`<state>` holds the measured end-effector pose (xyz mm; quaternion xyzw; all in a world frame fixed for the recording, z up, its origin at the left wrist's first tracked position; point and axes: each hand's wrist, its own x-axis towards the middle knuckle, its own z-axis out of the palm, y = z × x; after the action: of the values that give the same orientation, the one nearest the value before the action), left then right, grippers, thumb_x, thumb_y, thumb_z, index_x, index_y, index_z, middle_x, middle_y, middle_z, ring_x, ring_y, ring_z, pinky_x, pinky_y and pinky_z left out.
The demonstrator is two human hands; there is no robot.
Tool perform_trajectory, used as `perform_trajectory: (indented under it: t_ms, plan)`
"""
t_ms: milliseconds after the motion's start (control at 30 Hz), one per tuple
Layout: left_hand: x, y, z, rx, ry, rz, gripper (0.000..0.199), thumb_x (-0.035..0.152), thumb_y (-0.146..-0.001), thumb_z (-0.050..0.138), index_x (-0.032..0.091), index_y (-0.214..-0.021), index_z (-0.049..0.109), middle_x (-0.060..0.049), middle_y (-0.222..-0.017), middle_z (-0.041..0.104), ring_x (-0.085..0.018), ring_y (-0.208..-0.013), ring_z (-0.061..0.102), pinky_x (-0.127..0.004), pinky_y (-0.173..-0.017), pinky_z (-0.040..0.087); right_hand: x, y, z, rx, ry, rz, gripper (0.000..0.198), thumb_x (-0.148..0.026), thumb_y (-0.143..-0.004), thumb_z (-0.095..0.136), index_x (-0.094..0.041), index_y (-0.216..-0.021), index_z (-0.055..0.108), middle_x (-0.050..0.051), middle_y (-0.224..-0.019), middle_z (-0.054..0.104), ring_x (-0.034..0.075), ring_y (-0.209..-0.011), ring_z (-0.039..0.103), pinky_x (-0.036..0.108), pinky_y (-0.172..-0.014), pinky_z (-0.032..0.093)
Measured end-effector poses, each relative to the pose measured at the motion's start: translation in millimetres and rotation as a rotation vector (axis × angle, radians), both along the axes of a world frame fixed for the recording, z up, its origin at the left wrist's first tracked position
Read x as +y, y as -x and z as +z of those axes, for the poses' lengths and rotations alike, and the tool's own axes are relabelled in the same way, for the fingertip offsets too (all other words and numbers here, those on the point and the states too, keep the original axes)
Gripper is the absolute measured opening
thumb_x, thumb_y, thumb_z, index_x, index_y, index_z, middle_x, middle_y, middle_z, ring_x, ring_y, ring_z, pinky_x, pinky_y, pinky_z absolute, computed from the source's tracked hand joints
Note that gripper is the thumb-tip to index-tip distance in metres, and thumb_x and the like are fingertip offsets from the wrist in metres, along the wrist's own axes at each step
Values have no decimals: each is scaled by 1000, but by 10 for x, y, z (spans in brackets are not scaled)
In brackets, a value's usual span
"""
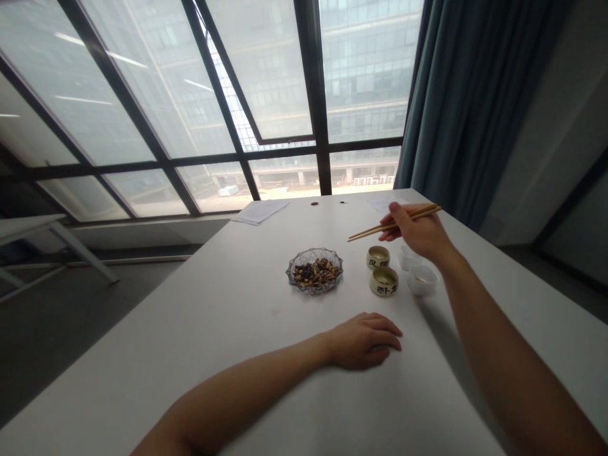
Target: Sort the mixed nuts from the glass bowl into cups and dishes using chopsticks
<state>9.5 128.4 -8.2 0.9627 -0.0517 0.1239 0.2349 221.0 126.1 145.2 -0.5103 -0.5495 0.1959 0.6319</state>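
The right hand, raised with its wrist bent left, is closed on chopsticks, tips angled left. The left hand lies palm-down on the table, fingers loosely extended. Between them, the front cup reads 卧, the rear cup apparently 凤; other characters are unclear. Beside the cups: two bowls right, a glass dish of dried bits left.

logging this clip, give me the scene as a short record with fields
left hand: palm down on the white table
right hand: grip on chopsticks, tips in the air
glass bowl: scalloped rim, mixed dark and tan pieces inside
ceramic cups: two, black characters, right of the bowl
translucent containers: two, right of the cups, contents unclear
papers: far left of the table
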Motion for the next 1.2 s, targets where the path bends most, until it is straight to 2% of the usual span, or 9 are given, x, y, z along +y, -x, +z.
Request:
perform_trajectory:
  t_ms: [100, 233, 467, 667, 900, 1200]
  plan:
    - [5, -5, -6, 6, -5, -5, 29, 19, -93, 56, 25, -120, 66, -7, -136, 64, -21, -128, 59, -36, -117, 38, 18, 177, -63, -33, 43, 95, 59, -71, -84, 65, -13, -76, 73, 9, -63, 73, 21, -55, 74, 27, -51, 62]
    - [8, -10, -8, -18, -5, -19, 28, 19, -94, 55, 24, -120, 66, -7, -136, 64, -20, -128, 59, -34, -117, 38, 31, 362, -134, -77, 108, 140, 61, -72, -85, 64, -13, -74, 73, 9, -60, 72, 20, -53, 72, 24, -49, 59]
    - [10, -2, -5, 9, -4, -18, 30, 20, -95, 55, 26, -122, 65, -7, -137, 64, -22, -129, 58, -37, -117, 39, 64, 538, -235, -92, 211, 251, 51, -63, -85, 69, -14, -73, 72, 7, -58, 71, 19, -50, 70, 25, -50, 58]
    - [6, -4, -1, 12, -1, -20, 30, 19, -94, 56, 25, -122, 64, -7, -137, 64, -22, -130, 58, -36, -117, 38, 169, 558, -393, -125, 249, 232, 41, -57, -85, 72, -18, -70, 73, 6, -56, 71, 21, -51, 71, 27, -49, 58]
    - [-2, -9, 2, -9, -11, -24, 28, 18, -94, 56, 24, -120, 65, -8, -136, 65, -21, -130, 58, -35, -117, 38, 198, 609, -450, -111, 214, 286, 45, -58, -86, 70, -15, -71, 72, 6, -60, 71, 18, -50, 69, 25, -50, 58]
    - [1, -8, -7, -9, -14, -23, 29, 19, -94, 55, 24, -120, 65, -7, -136, 65, -21, -129, 58, -35, -116, 39, 226, 614, -490, -93, 204, 278, 46, -59, -85, 71, -15, -73, 73, 7, -60, 72, 20, -54, 71, 26, -53, 59]
